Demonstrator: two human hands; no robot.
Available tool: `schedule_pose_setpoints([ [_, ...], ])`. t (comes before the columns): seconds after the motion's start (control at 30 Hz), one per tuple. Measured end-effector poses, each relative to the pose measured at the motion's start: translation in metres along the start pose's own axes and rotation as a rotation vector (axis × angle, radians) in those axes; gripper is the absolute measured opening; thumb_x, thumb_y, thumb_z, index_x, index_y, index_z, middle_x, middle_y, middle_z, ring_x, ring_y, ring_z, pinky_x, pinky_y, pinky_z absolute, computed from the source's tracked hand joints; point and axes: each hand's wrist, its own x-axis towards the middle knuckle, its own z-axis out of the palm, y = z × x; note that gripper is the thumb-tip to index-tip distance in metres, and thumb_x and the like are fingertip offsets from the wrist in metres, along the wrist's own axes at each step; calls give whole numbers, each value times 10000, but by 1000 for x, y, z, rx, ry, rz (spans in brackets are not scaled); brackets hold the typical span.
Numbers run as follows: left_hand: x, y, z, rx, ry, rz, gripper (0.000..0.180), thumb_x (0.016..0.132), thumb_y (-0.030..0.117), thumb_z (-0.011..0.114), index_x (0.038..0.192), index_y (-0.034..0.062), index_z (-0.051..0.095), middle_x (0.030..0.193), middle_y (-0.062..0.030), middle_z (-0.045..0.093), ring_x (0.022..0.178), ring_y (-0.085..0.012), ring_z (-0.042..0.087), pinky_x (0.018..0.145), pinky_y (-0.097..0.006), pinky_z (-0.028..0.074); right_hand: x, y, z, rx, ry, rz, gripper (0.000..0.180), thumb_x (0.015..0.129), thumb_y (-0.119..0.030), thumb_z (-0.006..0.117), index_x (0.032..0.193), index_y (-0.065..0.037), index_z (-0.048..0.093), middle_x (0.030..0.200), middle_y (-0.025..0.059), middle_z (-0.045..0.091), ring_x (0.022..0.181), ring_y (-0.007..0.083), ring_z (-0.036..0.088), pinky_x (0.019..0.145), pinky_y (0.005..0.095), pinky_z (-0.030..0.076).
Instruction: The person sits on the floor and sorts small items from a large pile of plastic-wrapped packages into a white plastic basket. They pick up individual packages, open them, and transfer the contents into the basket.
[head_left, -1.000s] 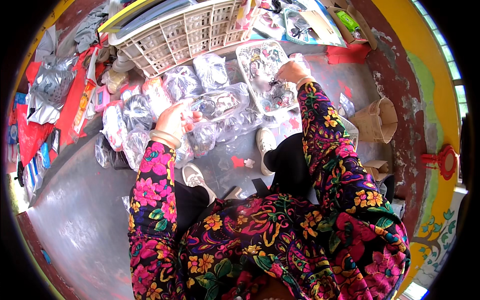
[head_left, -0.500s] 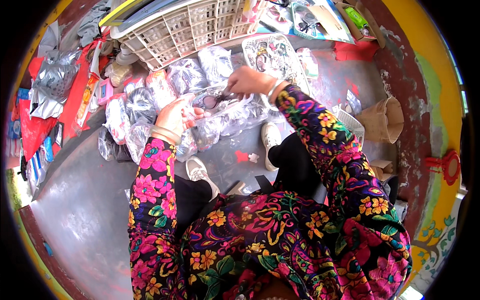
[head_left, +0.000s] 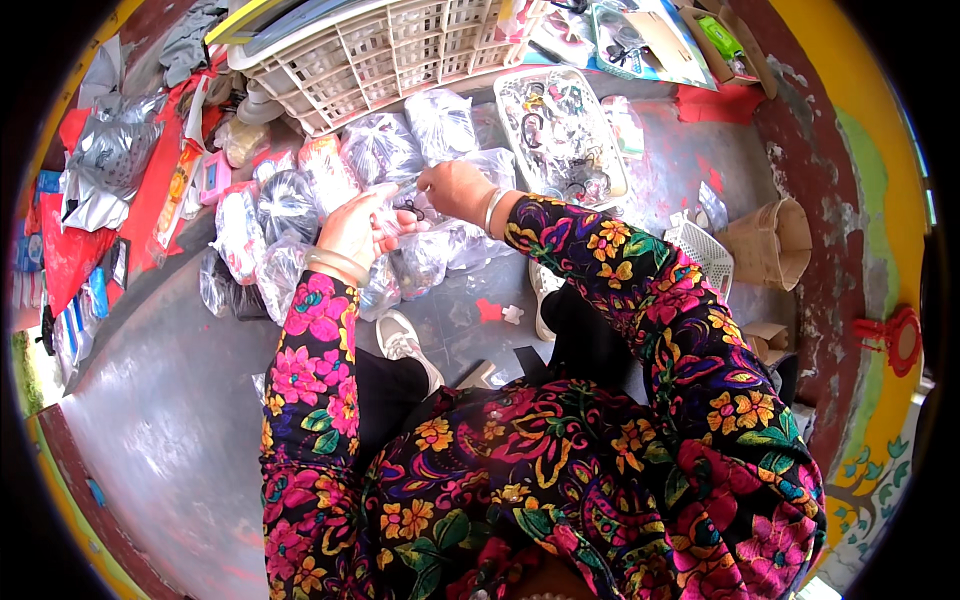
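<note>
The person's left hand (head_left: 352,228) pinches crumpled film of a clear, thin plastic bag (head_left: 490,160) between thumb and curled fingers, a grip that probably keeps the limp bag raised at this end while the rest of it lies to the right, behind the other hand. The right hand (head_left: 458,190), knuckles uppermost, reaches across to the same spot with its fingers drawn together and pointing left; the fingertips are small and partly turned away, so I cannot tell whether they grip anything. A small, dark, looped item (head_left: 412,208) shows just beside the left fingers, between the two hands. To the right and farther off lies a white, rectangular plastic tray (head_left: 609,135), filled with loose dark and coloured loops; it sits within easy reach of the right arm, and its low walls seem to keep the small pieces together. Filled clear plastic bags (head_left: 440,125) crowd left of the tray and around the left hand, leaning on one another, perhaps because such soft bundles stand better packed close. Beyond them, a large beige plastic lattice crate (head_left: 410,45) bounds the pile on the far side.
</note>
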Motion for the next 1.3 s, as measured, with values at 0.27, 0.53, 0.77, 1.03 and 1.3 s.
schedule_pose_setpoints([
  [0.27, 1, 1, 6, 52, -39, 25, 331, 853, 259, 416, 1111, 72, 501, 766, -83, 597, 686, -162, 572, 524, -220, 406, -5, -5, 28, -102, -292, -79, 179, 726, -143, 521, 859, -45, 588, 844, 167, 597, 820, 314, 580, 684, 392, 450],
  [0.53, 0, 1, 14, 92, -29, 5, 315, 852, 256, 415, 1097, 82, 510, 748, -78, 594, 682, -167, 574, 516, -219, 401, 9, 7, 40, -153, -407, -170, 175, 776, -244, 487, 883, -114, 535, 840, 140, 589, 823, 322, 560, 696, 409, 419],
  [0.77, 11, 0, 7, -23, -26, -8, 322, 843, 249, 459, 1106, 66, 495, 751, -95, 596, 683, -181, 587, 507, -230, 427, 2, 22, -14, 10, -285, -280, 300, 714, -140, 503, 999, -165, 594, 861, 122, 613, 822, 284, 576, 727, 353, 445],
  [1.03, 4, 1, 5, -40, -88, 21, 319, 840, 247, 471, 1095, 58, 497, 734, -85, 591, 673, -166, 583, 494, -218, 419, -37, 187, -113, 339, 142, 454, 186, 740, -165, 515, 865, -60, 603, 766, 62, 608, 659, 149, 592, 547, 259, 453],
  [1.3, 2, 1, 7, -18, -22, 5, 322, 839, 252, 468, 1091, 54, 501, 751, -86, 591, 682, -160, 578, 488, -208, 411, -85, 280, -65, 483, 148, 933, 182, 738, -200, 556, 861, -68, 582, 748, 20, 582, 581, 112, 562, 422, 237, 421],
])
